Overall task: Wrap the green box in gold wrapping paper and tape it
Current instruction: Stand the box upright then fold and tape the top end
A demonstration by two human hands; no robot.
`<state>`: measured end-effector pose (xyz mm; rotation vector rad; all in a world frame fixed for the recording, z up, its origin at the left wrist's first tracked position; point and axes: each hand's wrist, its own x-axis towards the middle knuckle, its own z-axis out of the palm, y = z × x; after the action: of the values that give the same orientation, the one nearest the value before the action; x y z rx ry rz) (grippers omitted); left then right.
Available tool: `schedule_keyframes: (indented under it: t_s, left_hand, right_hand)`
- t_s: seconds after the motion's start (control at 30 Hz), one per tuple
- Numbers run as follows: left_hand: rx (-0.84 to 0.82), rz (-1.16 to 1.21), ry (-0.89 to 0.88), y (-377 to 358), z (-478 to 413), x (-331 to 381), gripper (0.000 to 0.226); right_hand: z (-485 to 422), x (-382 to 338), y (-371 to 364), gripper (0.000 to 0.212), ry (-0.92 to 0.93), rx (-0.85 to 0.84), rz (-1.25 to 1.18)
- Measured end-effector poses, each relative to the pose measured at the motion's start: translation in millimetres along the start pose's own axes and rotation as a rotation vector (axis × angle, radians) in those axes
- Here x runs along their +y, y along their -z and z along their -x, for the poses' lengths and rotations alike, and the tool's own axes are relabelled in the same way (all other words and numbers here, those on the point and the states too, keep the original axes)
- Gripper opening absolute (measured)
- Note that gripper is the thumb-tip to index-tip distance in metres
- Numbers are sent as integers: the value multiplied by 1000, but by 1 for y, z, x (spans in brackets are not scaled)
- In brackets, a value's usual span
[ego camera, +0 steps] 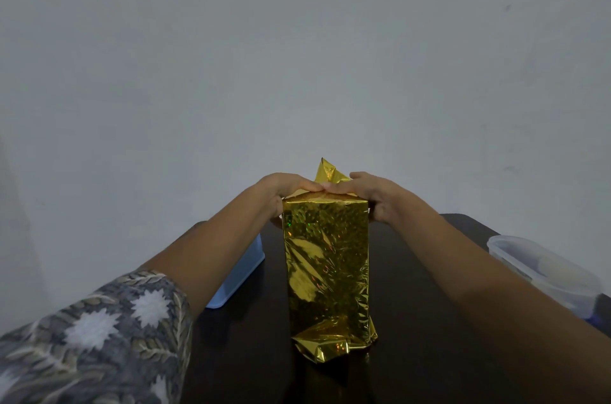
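Patterned sleeve [99, 337], grey-blue with white blossoms and pale leaves: covers the left upper forearm at lower left, closest to the lens. Bare from there to the wrist.

Right forearm, bare: enters from lower right, reaches forward to the parcel top.

Gold wrapping paper [327, 258], holographic foil: stands as a tall upright parcel at mid-table, creased on the near face. Bunches into a crumpled fold [325, 344] at the near foot, touching the table. Rises in a loose pointed flap [327, 172] behind the fingers at the top.

Green box: sits inside the foil, wholly covered on every side in view.

Left hand [284, 192]: lies over the top left corner of the parcel, fingers straight, pressing the foil flat along the top edge. Thumb mostly hidden behind the left side.

Right hand [373, 195]: mirrors it on the top right corner, fingers straight and flat on the foil, thumb pointing down beside the right side. Fingertips of both hands meet at mid-top.

Table [429, 304], dark: carries all items.

Pale blue container [241, 271]: stands left of the parcel, near but apart, partly behind the left forearm.

Clear lidded plastic container [542, 268]: sits at the right table edge, well apart from the parcel; contents too blurred to tell.

Wall [297, 40], plain grey: fills the background.
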<state>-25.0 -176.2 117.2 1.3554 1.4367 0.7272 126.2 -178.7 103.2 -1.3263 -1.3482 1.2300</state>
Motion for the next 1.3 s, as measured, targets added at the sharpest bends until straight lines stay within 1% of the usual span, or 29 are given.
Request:
schedule_keyframes:
  t_s: [0.03, 0.1, 0.13, 0.17, 0.27, 0.33, 0.4, 0.43, 0.47, 0.5, 0.53, 0.57, 0.6, 0.63, 0.67, 0.73, 0.8, 0.87, 0.93, 0.97, 1.03, 1.07, 1.13, 1.17, 1.27, 1.3]
  left_hand:
    - [-2, 6, -8, -1, 0, 0, 26]
    - [4, 15, -19, -2, 0, 0, 25]
    - [10, 19, -25, -2, -1, 0, 25]
    - [16, 12, -32, -2, -2, 0, 25]
    - [39, 14, -46, -1, -8, -4, 26]
    - [66, 125, -71, 6, -14, -11, 31]
    - [91, 248, -117, 23, -19, -25, 37]
    - [132, 290, -152, 34, -21, -36, 38]
    - [219, 303, -187, 46, -22, -50, 37]
    - [357, 258, -202, 58, -23, -66, 36]
    - [511, 142, -194, 70, -25, -83, 35]
    - [639, -38, -156, 82, -26, -101, 34]
    - [697, -210, -99, 90, -25, -117, 35]
    - [701, -312, -39, 96, -23, -131, 35]
    - [679, -340, 4, 101, -22, -141, 36]
    - [640, -282, 27, 109, -21, -152, 34]
    - [655, -186, 23, 114, -23, -151, 32]
    - [622, -125, 60, 114, -26, -146, 44]
    - [559, -91, 107, 112, -26, -140, 46]
    - [540, -81, 135, 111, -27, -138, 46]
    - [514, -38, 177, 112, -28, -134, 43]
    - [519, 0, 188, 112, -27, -131, 35]
    - [510, 81, 199, 114, -26, -128, 21]
    - [495, 117, 200, 116, -26, -128, 21]
    - [475, 215, 166, 119, -25, -128, 37]
    - [474, 239, 156, 119, -23, -129, 36]
  right_hand:
    - [-1, 1, 1, 83, -7, -14, 21]
    - [0, -1, 3, 55, -32, -67, 95]
    - [0, -2, 2, 45, -42, -77, 122]
    - [-1, -2, 2, 41, -45, -70, 141]
    - [-5, -2, 0, 42, -63, -41, 131]
    - [-6, -2, -1, 41, -88, -59, 98]
    - [-7, 0, 0, 35, -104, -74, 67]
    - [-8, 1, 1, 31, -107, -78, 51]
    - [-8, 3, 2, 29, -109, -78, 34]
    - [-8, 4, 3, 27, -109, -77, 17]
    - [-9, 4, 3, 27, -108, -77, 0]
    - [-9, 4, 3, 27, -105, -76, -8]
    - [-9, 5, 2, 27, -98, -74, -10]
    - [-10, 5, 1, 27, -90, -70, -14]
    - [-10, 6, 1, 29, -81, -66, -15]
    - [-11, 7, 1, 36, -63, -65, -10]
    - [-12, 8, 1, 43, -46, -59, -9]
    - [-12, 9, 1, 49, -34, -58, -16]
    - [-12, 9, 1, 53, -18, -51, -17]
    - [-12, 10, 1, 54, -10, -47, -14]
    - [-11, 11, 2, 45, 7, -38, -17]
    - [-10, 11, 2, 40, 14, -36, -25]
    - [-8, 11, 1, 38, 23, -33, -34]
    - [-7, 11, 1, 38, 27, -29, -36]
    - [-6, 11, 2, 36, 35, -25, -39]
    - [-6, 11, 2, 35, 34, -25, -41]
